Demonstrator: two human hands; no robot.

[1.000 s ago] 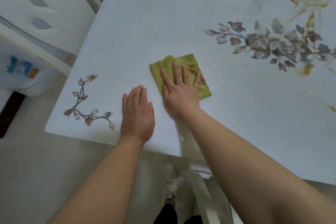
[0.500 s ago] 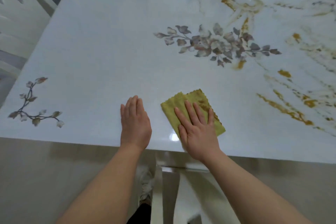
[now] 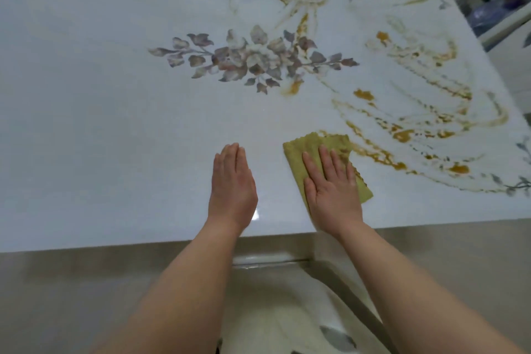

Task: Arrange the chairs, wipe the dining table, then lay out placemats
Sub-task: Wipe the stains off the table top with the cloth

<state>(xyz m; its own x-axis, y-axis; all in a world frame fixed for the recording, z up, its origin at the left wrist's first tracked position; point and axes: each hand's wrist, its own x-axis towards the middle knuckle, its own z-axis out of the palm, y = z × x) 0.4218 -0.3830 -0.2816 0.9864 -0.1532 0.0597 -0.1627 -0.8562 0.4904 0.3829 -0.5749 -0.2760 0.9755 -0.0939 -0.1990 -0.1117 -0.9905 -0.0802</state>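
Pressing flat, fingers straight, the right hand (image 3: 333, 190) pins the yellow-green cloth (image 3: 298, 152) to the bench (image 3: 115, 123) close to its near edge, just beside orange-brown streaks (image 3: 402, 135). The left hand (image 3: 232, 181) rests flat and empty beside it. With no grip on the cloth, a fast stroke could bunch it or drag it off that edge.

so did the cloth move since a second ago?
Yes. The cloth, under the right hand, slid right along the table: it was left of the flower print, now below its right end, at the orange streaks.
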